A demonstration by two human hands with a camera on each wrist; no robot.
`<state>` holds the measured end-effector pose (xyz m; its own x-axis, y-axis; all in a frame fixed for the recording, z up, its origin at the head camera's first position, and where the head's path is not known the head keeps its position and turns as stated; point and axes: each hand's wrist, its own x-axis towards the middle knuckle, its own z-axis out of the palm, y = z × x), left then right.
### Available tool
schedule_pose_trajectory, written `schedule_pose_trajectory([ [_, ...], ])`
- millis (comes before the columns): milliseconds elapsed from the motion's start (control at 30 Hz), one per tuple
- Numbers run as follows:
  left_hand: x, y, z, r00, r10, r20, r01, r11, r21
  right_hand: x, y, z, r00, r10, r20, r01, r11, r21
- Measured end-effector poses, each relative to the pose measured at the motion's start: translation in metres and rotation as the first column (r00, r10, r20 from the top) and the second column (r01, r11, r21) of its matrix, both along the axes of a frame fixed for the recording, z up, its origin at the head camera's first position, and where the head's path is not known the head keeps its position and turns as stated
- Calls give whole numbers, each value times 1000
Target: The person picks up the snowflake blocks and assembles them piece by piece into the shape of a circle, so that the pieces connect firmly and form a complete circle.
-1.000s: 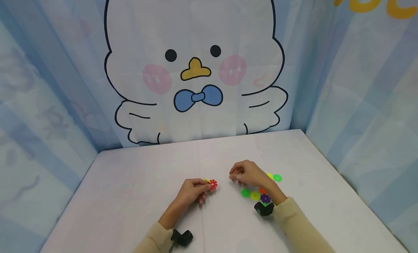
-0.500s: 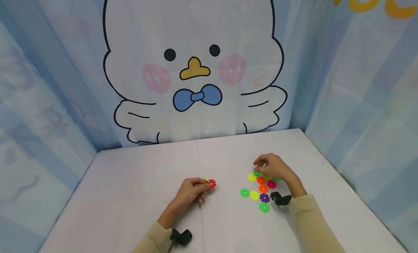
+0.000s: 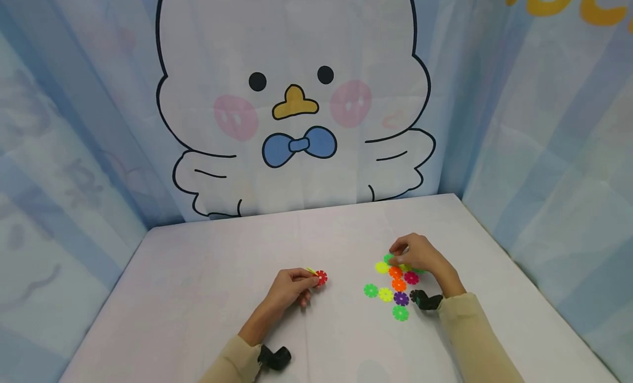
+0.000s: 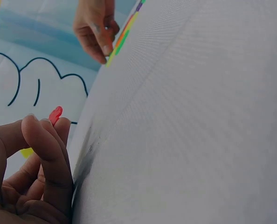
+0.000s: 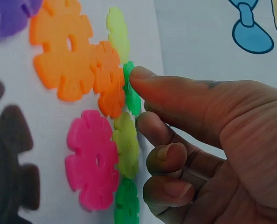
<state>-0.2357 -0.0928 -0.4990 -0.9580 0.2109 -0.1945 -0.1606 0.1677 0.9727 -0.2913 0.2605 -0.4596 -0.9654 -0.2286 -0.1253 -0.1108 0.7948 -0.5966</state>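
Between thumb and fingers, my left hand (image 3: 292, 287) pinches a red notched plastic building disc (image 3: 322, 277) with a yellow disc (image 3: 311, 271) beside it. How those two are joined is hidden by the fingers. My right hand (image 3: 420, 254) is at the far side of a group of flat discs. Its thumb lies against a green disc (image 5: 132, 88) in the right wrist view, and the other fingers are loosely bent and apart from the thumb. Around it lie two orange discs (image 5: 108, 79), a pink disc (image 5: 93, 158), a yellow-green disc (image 5: 125, 144) and another green disc (image 5: 127, 203).
Nearer on the white table (image 3: 207, 295) lie a purple disc (image 3: 401, 298), a yellow disc (image 3: 386, 294) and green discs (image 3: 400, 313). A dark disc (image 5: 8, 154) lies by the right wrist. Printed curtains (image 3: 296, 190) close off the back and sides.
My right hand has moved right and away to the far side of the disc group, uncovering several discs. The green disc by its thumb has shifted slightly. My left hand stays still, holding its discs.
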Motion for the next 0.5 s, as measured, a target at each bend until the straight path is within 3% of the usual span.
schedule_pose_trajectory([
  [500,0,0,-2,1000,-7,-1,7,1000,12,-1,-2,-3,999,-43,32,43,999,11],
])
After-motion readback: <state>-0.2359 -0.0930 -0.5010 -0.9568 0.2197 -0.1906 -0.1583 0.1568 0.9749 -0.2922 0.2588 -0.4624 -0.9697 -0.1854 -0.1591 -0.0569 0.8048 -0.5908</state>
